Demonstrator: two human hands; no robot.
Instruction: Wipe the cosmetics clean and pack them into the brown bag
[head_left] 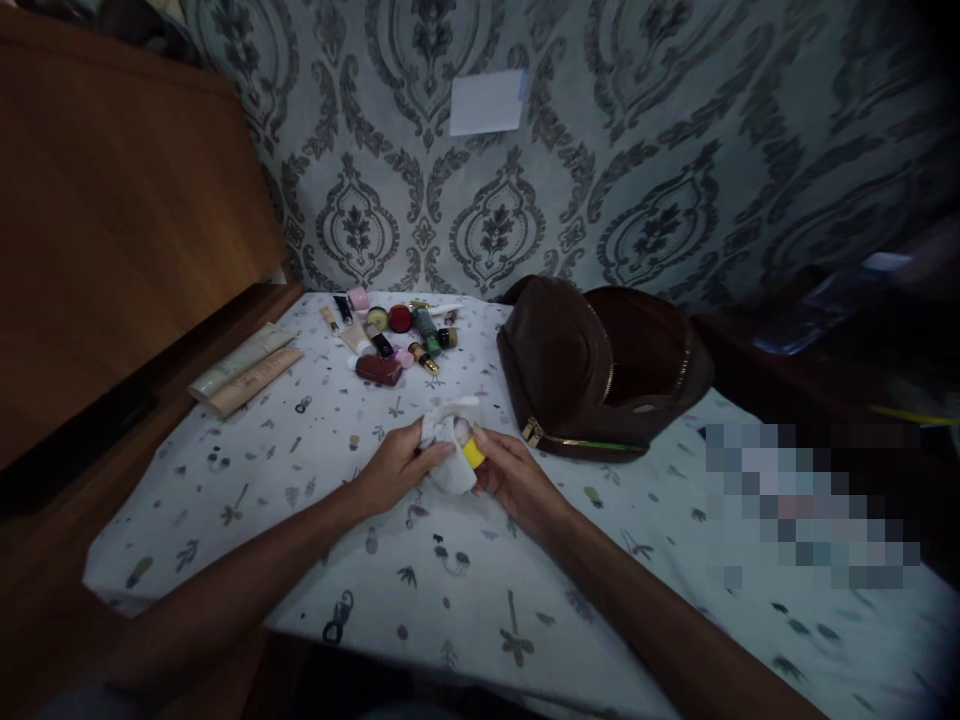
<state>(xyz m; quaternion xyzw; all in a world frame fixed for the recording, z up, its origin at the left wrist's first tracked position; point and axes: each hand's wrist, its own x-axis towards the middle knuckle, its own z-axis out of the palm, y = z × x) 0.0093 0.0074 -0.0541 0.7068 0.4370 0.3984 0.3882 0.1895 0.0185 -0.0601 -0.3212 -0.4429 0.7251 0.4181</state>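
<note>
The left hand [397, 465] and right hand [521, 480] meet above the near middle of a surface [300, 455] spread with a white, printed cover. The left fingers grip a white, soft, crumpled cloth [454, 474], wrapped partly around a small, bright yellow, rounded object [473, 453]. The right fingers grasp that yellow object on its right side; what it is cannot be told.

Far and to the right of the hands stands a dark brown, leather-like bag [555, 350] with gold-coloured zips, its top open. Farther left lies a loose group of small containers: a dark red, glossy, oblong item [379, 370] at its near edge, a round red jar [400, 319], a green bottle [425, 325] and a pink jar [358, 299] at the far left. Well apart, at the left edge, a pale greyish tube [240, 360] and a beige tube [255, 383] lie side by side.
</note>
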